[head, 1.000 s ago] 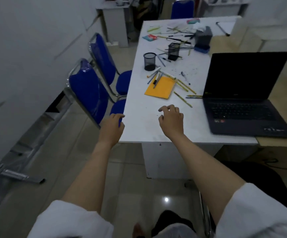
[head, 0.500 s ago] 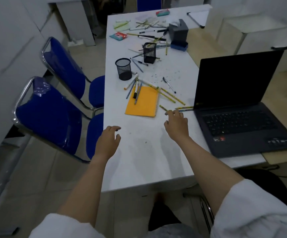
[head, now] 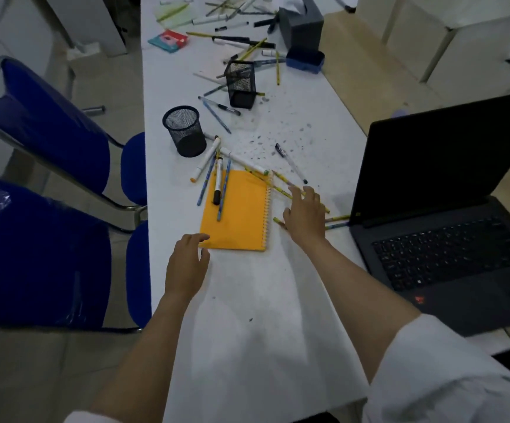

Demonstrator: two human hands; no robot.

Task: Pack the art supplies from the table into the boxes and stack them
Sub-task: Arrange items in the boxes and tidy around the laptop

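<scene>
Reaching: right hand [head: 304,219], fingers spread, holds nothing, over the yellow pencils [head: 281,192] beside the orange notebook [head: 241,215] on the worktop [head: 263,300].
Left hand [head: 186,267]: relaxed, empty, at the notebook's near-left corner.
Pencil axis: slanting far-left to near-right; right hand is nearer.

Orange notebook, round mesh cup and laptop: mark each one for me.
Orange notebook [head: 241,215]: head view, bare middle of its cover.
Round mesh cup [head: 186,137]: head view, its outer side wall.
Laptop [head: 449,257]: head view, middle of the keyboard.
</scene>
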